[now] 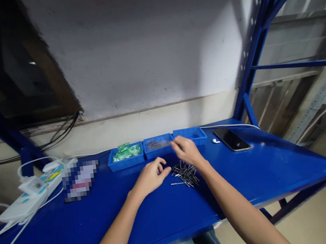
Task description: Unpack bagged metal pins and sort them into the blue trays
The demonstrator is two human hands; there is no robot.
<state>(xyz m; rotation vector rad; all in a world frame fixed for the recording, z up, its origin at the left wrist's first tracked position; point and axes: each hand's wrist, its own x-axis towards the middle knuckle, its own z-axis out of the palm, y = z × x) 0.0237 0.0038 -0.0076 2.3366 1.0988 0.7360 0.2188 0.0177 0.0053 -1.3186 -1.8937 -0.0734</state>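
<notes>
A loose pile of thin metal rod-like pieces (187,175) lies on the blue table (163,218), with a single metal piece (177,183) at its near left edge. Just left of the pile is my left hand (150,177), fingers curved and apart from the thumb, nothing visible between them. My right hand (187,150) is above the far side of the pile, in front of the bins. Its fingertips are pinched together at the middle blue bin's (158,152) right edge; motion blur hides what they hold, if anything. Thin pieces lie inside that bin.
A left blue bin (126,165) holds green and clear small packets. A right blue bin (202,137) stands beside the middle one. Farther right are a white earbud (216,141) and a phone (232,140). A power strip (36,190) with cables and a blurred-out item (82,180) occupy the left.
</notes>
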